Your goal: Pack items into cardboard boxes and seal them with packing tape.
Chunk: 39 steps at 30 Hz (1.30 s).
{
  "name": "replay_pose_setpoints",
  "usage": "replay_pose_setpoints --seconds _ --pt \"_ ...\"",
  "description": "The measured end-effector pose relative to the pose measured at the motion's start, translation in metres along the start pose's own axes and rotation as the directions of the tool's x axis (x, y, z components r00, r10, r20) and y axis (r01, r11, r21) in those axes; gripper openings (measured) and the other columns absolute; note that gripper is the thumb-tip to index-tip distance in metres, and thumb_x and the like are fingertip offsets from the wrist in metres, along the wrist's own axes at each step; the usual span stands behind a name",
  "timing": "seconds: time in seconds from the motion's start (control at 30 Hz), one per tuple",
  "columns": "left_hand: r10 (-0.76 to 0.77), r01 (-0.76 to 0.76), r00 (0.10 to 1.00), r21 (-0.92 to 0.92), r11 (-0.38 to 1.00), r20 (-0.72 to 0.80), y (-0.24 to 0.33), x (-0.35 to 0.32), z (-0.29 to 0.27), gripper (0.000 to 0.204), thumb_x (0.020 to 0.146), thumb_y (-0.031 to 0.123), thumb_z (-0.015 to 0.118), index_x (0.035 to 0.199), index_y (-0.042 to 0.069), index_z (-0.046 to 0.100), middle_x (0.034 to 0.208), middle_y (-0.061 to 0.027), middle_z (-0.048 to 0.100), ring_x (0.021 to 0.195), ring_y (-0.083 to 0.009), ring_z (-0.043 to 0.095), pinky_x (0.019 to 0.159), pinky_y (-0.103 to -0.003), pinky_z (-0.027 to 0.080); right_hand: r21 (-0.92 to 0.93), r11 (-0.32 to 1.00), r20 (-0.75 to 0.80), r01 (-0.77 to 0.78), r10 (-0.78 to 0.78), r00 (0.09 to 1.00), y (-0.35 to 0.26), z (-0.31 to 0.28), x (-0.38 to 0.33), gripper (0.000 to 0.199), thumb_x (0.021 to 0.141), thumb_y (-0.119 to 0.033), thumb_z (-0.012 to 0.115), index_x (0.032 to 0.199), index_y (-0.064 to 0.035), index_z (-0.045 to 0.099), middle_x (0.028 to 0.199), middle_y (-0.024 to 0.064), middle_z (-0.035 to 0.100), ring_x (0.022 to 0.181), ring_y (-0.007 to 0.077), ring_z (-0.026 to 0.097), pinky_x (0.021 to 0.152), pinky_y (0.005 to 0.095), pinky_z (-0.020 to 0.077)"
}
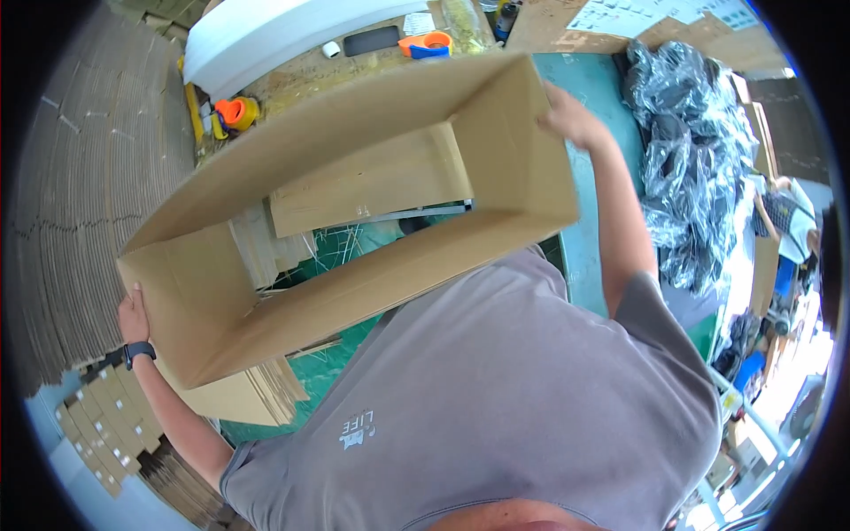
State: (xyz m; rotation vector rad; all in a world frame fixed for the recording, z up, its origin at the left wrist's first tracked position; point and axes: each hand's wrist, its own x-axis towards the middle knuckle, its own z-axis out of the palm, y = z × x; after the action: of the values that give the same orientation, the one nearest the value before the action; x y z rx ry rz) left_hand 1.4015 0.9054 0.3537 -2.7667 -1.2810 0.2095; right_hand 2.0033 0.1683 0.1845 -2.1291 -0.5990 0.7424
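A long brown cardboard box is held up in front of my body, tilted, with its walls unfolded into a rectangle. Both its top and bottom are uncovered, so a flat cardboard sheet and the green floor show through it. My left hand, with a dark watch on the wrist, grips the outer side of the box's left end. At the far right end, my right hand has hold of the outer face, slightly blurred; some of its fingers are hidden behind the cardboard.
Tall stacks of flattened cartons stand at left. On the wooden bench beyond lie orange tape dispensers, a dark phone and white foam sheeting. Plastic-wrapped dark bundles lie at right; another person is farther off.
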Motion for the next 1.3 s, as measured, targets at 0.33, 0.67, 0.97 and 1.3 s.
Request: replay_pose_setpoints --seconds 0.33,0.67,0.97,1.3 --pt "0.462 -0.332 0.769 -0.343 0.879 0.442 0.124 -0.049 0.377 0.113 0.103 0.050 0.073 0.179 0.000 0.005 0.186 -0.0297 0.005 0.174 -0.0394 0.000 0.140 -0.043 0.005 0.037 0.982 -0.179 -0.186 0.189 0.965 -0.080 0.131 0.167 0.075 0.101 -0.012 0.058 0.167 0.0061 0.027 0.158 0.0375 0.053 0.147 0.0499 0.056 0.117 0.0607 0.0502" --pt "0.488 -0.062 0.749 -0.686 0.725 0.447 0.223 -0.054 0.137 0.098 0.093 0.052 0.086 0.164 -0.005 0.048 0.175 -0.0280 0.041 0.164 -0.0471 0.035 0.133 -0.051 0.033 -0.964 0.261 0.077 -0.055 0.469 0.880 -0.077 0.272 0.150 0.133 0.086 -0.062 0.087 0.182 -0.0286 0.002 0.186 0.0235 -0.019 0.171 0.0457 -0.018 0.120 0.0914 0.0168" --pt "0.510 0.230 0.670 -0.804 0.549 0.540 0.104 -0.101 0.135 0.129 0.090 0.051 0.089 0.176 -0.007 0.012 0.176 -0.0377 0.029 0.165 -0.0434 0.035 0.136 -0.048 0.027 -0.973 0.136 0.224 0.184 0.402 0.888 -0.040 0.194 0.210 0.126 0.089 -0.073 0.078 0.182 -0.0311 0.003 0.186 0.0224 -0.020 0.173 0.0411 -0.014 0.123 0.0887 0.0114" --pt "0.579 0.286 0.414 -0.705 0.650 0.702 0.134 -0.040 0.223 0.079 0.086 0.037 0.096 0.149 -0.001 0.069 0.135 -0.0181 0.078 0.118 -0.0247 0.076 0.109 -0.038 0.058 -0.832 0.489 0.471 0.261 0.375 0.799 -0.109 0.213 0.234 0.070 0.095 -0.044 0.081 0.154 -0.0135 0.062 0.156 0.0220 0.064 0.144 0.0411 0.062 0.108 0.0632 0.0564"
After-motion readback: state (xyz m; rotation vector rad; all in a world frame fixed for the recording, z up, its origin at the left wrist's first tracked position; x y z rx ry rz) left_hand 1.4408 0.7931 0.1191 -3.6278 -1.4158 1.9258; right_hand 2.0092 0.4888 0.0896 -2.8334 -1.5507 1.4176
